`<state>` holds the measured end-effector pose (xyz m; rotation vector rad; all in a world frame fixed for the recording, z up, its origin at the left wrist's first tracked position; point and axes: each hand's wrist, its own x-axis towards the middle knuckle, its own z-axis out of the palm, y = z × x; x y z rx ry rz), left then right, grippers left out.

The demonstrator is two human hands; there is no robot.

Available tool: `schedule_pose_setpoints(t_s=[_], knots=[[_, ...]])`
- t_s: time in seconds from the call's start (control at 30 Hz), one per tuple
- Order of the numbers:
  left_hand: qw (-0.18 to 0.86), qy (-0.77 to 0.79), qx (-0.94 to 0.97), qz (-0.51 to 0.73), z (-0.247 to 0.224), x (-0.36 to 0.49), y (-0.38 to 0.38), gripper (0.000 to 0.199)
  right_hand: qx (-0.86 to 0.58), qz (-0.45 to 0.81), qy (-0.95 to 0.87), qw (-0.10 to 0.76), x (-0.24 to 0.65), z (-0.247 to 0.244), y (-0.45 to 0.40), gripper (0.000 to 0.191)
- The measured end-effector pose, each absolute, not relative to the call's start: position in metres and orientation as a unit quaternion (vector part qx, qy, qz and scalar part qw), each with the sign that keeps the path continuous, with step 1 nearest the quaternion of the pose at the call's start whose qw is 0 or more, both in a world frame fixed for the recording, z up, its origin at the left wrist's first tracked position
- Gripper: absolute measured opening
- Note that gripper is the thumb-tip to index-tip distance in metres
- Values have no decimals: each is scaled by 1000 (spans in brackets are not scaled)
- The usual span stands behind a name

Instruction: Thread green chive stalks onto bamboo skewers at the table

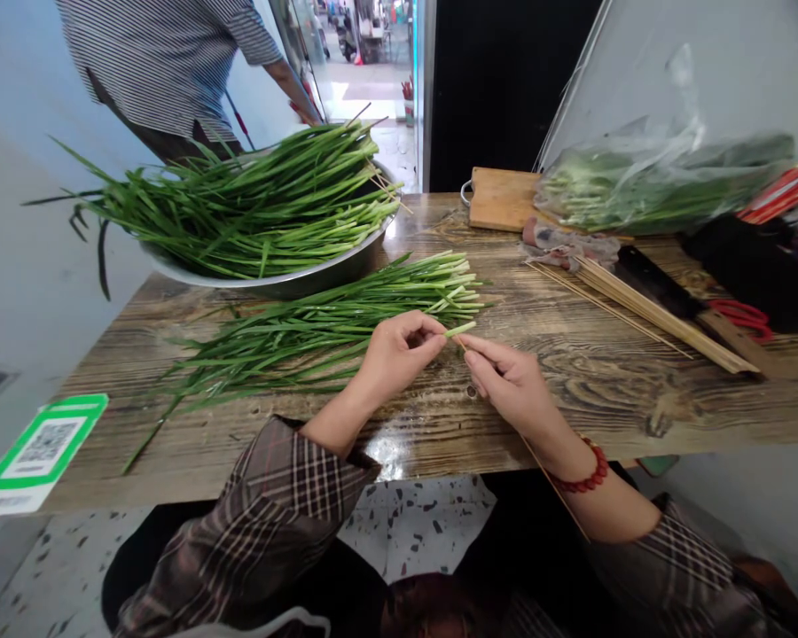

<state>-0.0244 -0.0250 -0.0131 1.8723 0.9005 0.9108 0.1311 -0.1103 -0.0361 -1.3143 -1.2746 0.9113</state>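
Note:
My left hand [402,354] pinches a Chinese chive stalk [461,329] close to its pale cut end, over the table's middle. Facing it, my right hand [509,381] grips a thin bamboo skewer [551,483] whose tip meets the stalk; I cannot tell whether it has pierced it. The skewer's long end runs back under my right wrist, past a red bead bracelet. Behind my left hand lies a loose pile of chives [319,315], pale ends to the right. A metal basin [293,282] heaped with more chives [253,204] stands beyond the pile.
On the wooden table [605,390], right side, lie a bundle of skewers [665,315], a black-handled knife [658,279], red scissors [745,317], a cutting board [502,197] and a plastic bag of greens [665,182]. A QR-code card [43,452] is at the left edge. A person in stripes [166,66] stands behind the basin.

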Motion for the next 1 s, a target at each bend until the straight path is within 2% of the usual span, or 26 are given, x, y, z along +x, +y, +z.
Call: schedule_pose_setpoints(t_s=[0.37,0.77,1.0], knots=[[423,367,739,375,-16,-23,-24,10,-544,388,-556,495,133,-38,-111,39],[309,330,803,388,-11,-23,-29,8,-543,426,-513,511,132,-39,-110,36],[273,308,814,410,-12,-23,-31,9,-510,471,-481,536,129,-31,-110,57]])
